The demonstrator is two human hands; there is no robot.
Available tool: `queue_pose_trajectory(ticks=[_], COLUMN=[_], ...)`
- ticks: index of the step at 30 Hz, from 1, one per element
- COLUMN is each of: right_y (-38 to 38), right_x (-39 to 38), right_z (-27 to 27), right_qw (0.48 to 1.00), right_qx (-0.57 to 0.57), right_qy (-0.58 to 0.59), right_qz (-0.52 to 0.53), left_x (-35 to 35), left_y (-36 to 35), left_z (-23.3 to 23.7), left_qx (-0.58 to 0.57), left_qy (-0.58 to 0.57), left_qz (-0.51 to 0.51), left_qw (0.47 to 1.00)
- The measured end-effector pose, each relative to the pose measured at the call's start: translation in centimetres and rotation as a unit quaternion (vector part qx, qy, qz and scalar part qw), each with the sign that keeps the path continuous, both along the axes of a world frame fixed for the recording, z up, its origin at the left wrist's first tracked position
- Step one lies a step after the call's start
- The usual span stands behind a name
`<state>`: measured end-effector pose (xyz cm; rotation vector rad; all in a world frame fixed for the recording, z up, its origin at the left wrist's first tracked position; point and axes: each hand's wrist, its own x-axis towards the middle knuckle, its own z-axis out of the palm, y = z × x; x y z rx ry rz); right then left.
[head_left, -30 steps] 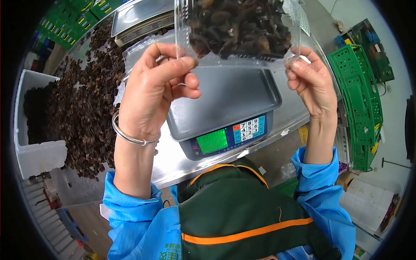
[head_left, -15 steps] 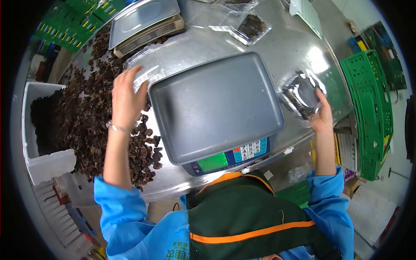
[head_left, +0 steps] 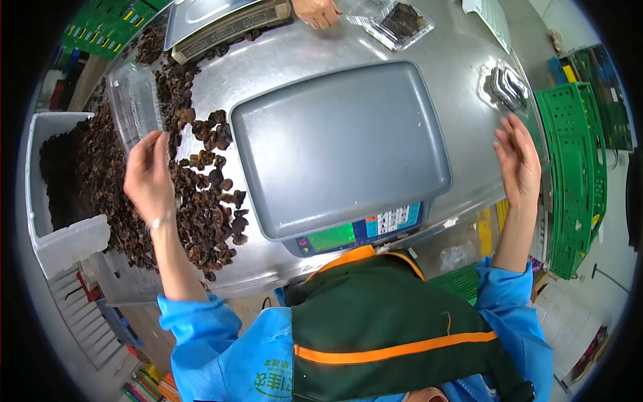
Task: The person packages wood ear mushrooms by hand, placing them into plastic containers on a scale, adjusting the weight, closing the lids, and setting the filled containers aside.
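My left hand [head_left: 149,177] is closed on the near end of a clear plastic container [head_left: 134,104], which is tilted over a pile of dark brown dried wood ear mushrooms [head_left: 144,194]. My right hand [head_left: 520,161], fingers apart and holding nothing, is just below a clear plastic pack [head_left: 506,88] with dark contents on the steel table's right side. Between my hands a grey tray [head_left: 341,154] rests on a digital scale [head_left: 362,231] with a lit green display.
A white foam box [head_left: 43,228] lies tipped at the left. Another person's hand [head_left: 318,12] is at the far edge, near a filled clear pack [head_left: 402,27]. A second scale [head_left: 231,30] stands at the back left. Green crates [head_left: 573,181] are stacked at the right.
My right hand has let go of the plastic pack, which now lies farther back and right. My left hand has moved left with the clear container. Another person's hand has come into view.
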<state>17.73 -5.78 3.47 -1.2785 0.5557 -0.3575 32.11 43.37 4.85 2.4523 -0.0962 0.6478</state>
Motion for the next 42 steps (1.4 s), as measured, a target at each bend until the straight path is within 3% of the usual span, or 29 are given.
queue_pose_trajectory(ticks=[1,3,4,5,7,8,9,10,11,13,15,19,21,23,25,27,28,30,32,33,34,35,37,39,41,42], right_y=[2.9,10.4,13.9,16.1,17.6,17.0,15.9,14.8,14.1,14.6,15.4,13.3,13.5,14.3,14.8,18.2,20.9,27.4,33.7,38.3,41.5,43.6,45.2,49.2,53.4,54.7], right_x=[0.5,2.1,2.7,2.9,3.3,3.1,3.0,2.9,2.5,1.9,1.4,1.0,0.7,0.0,-1.5,-2.1,-1.8,-1.4,-0.1,0.6,1.5,1.9,4.4,7.6,8.5,8.9], right_z=[1.5,3.0,3.4,2.9,1.1,0.2,-0.7,-1.8,-2.7,-2.7,-3.1,-6.1,-6.1,-5.6,-4.9,-2.4,-1.0,1.6,2.1,2.1,1.3,-1.5,-8.4,-9.9,-9.9,-10.8], right_qw=[0.998,0.974,0.947,0.949,0.979,0.987,0.989,0.989,0.988,0.989,0.988,0.991,0.992,0.988,0.988,0.911,0.908,0.901,0.916,0.902,0.830,0.810,0.798,0.805,0.796,0.785], right_qx=[0.005,0.069,0.131,0.082,-0.038,-0.001,0.031,0.001,-0.029,-0.019,-0.016,0.087,0.081,0.023,-0.032,-0.306,-0.316,-0.423,-0.334,-0.275,-0.331,-0.345,-0.310,-0.132,-0.068,0.023], right_qy=[-0.027,-0.110,-0.165,-0.133,-0.032,0.012,0.061,0.067,0.078,0.119,0.149,0.090,0.080,0.137,0.142,0.216,0.213,0.090,0.093,0.119,0.135,0.134,0.335,0.455,0.454,0.460], right_qz=[0.064,0.186,0.241,0.273,0.196,0.161,0.129,0.130,0.129,0.084,0.037,-0.040,-0.046,-0.070,-0.056,-0.175,-0.177,-0.037,0.200,0.312,0.428,0.455,0.393,0.358,0.394,0.413], left_x=[-2.0,-5.2,-7.3,-7.3,-10.1,-11.0,-11.9,-13.2,-14.6,-16.9,-19.3,-24.0,-24.4,-23.3,-21.2,-18.1,-16.8,-14.8,-13.8,-14.3,-14.8,-15.4,-16.7,-16.3,-15.2,-14.7], left_y=[-2.0,-6.4,-8.3,-10.1,-14.0,-15.1,-15.7,-15.1,-13.6,-8.5,-2.3,10.0,13.5,14.3,13.9,13.6,14.4,17.4,21.4,23.5,25.4,27.1,29.3,27.9,25.0,23.2], left_z=[2.4,4.7,4.8,2.7,0.6,-0.4,-1.3,-1.6,-2.0,-4.0,-8.2,-13.8,-14.4,-15.3,-16.4,-17.1,-17.8,-18.1,-14.1,-13.1,-12.6,-12.5,-14.8,-15.5,-16.0,-16.2], left_qx=[-0.011,0.085,0.042,0.116,0.116,0.101,0.063,0.043,-0.017,-0.024,0.003,0.128,0.055,0.031,-0.010,-0.132,-0.151,-0.169,-0.031,0.037,0.047,0.057,-0.029,-0.050,-0.135,-0.283], left_qy=[0.014,-0.008,0.126,-0.060,0.028,0.078,-0.010,-0.018,0.005,0.041,0.076,0.282,0.374,0.426,0.264,0.174,0.147,0.071,0.098,0.140,0.192,0.242,0.302,0.296,0.293,0.281], left_qz=[-0.006,-0.177,-0.191,-0.345,-0.377,-0.388,-0.339,-0.314,-0.309,-0.236,-0.093,0.193,0.278,0.284,0.168,0.143,0.129,0.100,0.122,0.138,0.160,0.180,0.155,0.098,0.033,-0.001], left_qw=[1.000,0.981,0.972,0.930,0.918,0.913,0.938,0.948,0.951,0.970,0.993,0.931,0.883,0.859,0.950,0.965,0.969,0.978,0.987,0.980,0.967,0.952,0.940,0.949,0.946,0.917])
